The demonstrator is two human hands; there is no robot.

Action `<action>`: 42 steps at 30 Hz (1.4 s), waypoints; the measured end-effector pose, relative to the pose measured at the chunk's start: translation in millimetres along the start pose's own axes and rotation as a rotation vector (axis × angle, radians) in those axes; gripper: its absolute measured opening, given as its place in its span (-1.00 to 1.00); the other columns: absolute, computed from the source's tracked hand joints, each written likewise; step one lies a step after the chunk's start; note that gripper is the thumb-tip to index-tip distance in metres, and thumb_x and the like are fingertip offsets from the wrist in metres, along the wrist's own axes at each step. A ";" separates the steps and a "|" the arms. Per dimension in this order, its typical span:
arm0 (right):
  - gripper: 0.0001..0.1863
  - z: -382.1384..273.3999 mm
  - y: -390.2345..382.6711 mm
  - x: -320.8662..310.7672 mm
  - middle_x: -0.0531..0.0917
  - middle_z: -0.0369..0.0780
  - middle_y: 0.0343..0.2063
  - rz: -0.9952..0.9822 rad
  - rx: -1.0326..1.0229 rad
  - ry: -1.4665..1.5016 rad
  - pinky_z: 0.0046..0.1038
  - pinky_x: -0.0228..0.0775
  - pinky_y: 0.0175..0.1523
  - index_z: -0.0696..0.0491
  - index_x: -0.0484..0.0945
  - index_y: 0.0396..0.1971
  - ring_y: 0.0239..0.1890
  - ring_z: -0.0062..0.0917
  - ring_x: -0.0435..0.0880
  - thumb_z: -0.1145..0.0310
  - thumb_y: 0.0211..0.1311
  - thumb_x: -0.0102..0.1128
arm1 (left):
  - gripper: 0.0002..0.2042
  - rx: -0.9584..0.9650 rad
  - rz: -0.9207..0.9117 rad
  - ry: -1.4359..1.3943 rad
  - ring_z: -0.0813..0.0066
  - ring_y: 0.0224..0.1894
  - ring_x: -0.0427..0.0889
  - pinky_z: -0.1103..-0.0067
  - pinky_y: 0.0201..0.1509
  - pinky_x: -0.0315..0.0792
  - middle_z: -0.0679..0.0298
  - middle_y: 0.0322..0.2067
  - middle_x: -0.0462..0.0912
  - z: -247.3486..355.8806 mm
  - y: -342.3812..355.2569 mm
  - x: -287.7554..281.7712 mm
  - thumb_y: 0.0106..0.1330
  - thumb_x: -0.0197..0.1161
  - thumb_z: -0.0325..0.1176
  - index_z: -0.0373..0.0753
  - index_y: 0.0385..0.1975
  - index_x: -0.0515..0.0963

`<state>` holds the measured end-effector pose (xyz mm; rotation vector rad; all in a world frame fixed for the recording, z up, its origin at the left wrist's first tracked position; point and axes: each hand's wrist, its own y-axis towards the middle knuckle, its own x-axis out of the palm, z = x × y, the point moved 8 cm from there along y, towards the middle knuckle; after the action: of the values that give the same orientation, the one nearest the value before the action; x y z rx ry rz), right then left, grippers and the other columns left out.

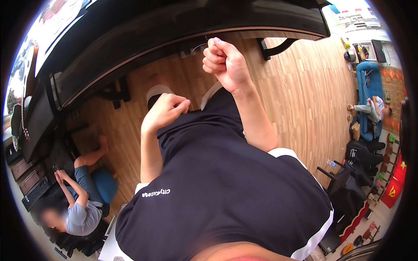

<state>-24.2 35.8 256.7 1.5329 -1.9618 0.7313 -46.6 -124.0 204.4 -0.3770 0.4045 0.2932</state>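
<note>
The long black desk looks smooth and glossy. Beneath and beyond it, the floor shows smooth wood-grain planking with a faint sheen. Facing the desk, the dark shirt is matt cloth.

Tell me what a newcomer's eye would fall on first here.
First, the right hand, curled shut near the edge of the long, glossy black furniture sweeping across the top. Next, the left hand, also curled, lower and further left, over the dark clothes. Then the bright blue couch at the far right, with a person seated on it.
</note>
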 end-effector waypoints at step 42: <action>-0.63 -22.1 -28.0 6.3 0.09 -0.44 -0.72 0.011 -0.207 0.102 -0.57 -0.11 -0.51 -0.03 0.19 -0.62 -0.69 -0.73 -0.02 0.24 0.44 -0.11 | -0.57 -0.175 -0.066 -1.935 0.64 -0.50 0.28 0.76 -0.52 0.22 0.28 -0.37 0.44 -21.8 44.2 70.9 0.48 0.01 -0.09 -0.30 0.14 0.34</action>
<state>3.7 41.2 279.2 1.3370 -1.9062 0.5790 -6.7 -79.4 142.1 -0.1394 -1.5339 0.4964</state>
